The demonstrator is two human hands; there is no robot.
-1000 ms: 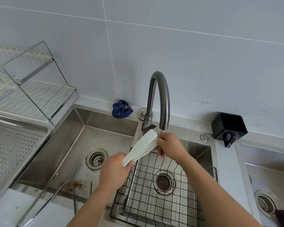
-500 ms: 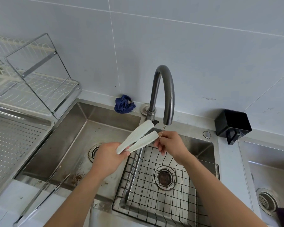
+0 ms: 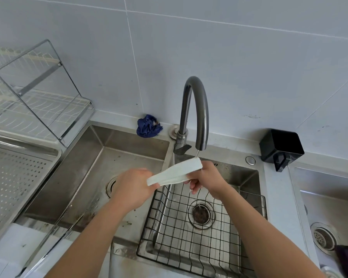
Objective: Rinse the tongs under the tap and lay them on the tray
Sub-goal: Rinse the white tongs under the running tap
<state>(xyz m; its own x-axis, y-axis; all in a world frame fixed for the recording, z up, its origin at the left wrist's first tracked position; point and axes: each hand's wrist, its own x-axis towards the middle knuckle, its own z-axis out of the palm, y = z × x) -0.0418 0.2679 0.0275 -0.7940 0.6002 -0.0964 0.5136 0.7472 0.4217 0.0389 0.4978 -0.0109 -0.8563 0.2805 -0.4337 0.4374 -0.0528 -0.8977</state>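
L hand (image 3: 132, 188) has its fingers curled tight round the narrow end of the white tongs (image 3: 176, 173), knuckles toward the camera. R hand (image 3: 208, 178) grips the wide end, fingers wrapped under and behind it; fingertips mostly hidden. The tongs look pressed shut, both arms lying together, tilted up from lower left to upper right. Their wide end sits right below the spout of the dark curved tap (image 3: 197, 109), a thin stream of water touching the top edge. Both hands are held above the divider btwn two steel basins, over a black wire rack (image 3: 189, 247) sitting in the R basin. L basin (image 3: 84, 177) is stained near its front edge. Further out: a perforated steel tray (image 3: 14, 177) at far left, well apart from the tongs; a dish rack behind it; a blue cloth (image 3: 149, 126) on the ledge beside the tap base; a black holder (image 3: 281, 147) on the ledge at right.
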